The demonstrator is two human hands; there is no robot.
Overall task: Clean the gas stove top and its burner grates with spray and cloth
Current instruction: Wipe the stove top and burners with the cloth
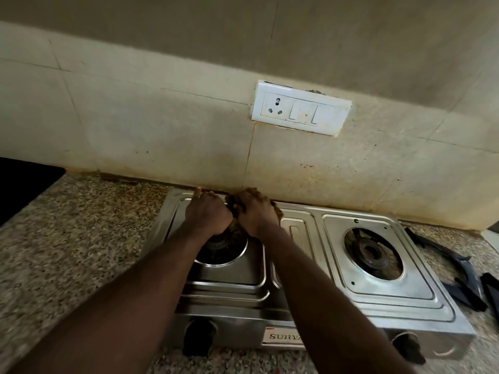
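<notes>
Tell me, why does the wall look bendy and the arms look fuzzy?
Head view: the wide lens curves the tiled wall and its lines; the near forearms and counter are blurred; the light is dim and yellowish; soft glare sits on the steel stove; the switch plate looks slightly soft.

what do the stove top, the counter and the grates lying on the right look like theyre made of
Stove top: likely stainless steel, shiny pressed sheet with reflections and stamped ridges.
Counter: looks like polished granite, speckled brown and grey grain.
Grates: dark matte metal, possibly cast iron or enamelled steel; too blurred to tell which.
</notes>
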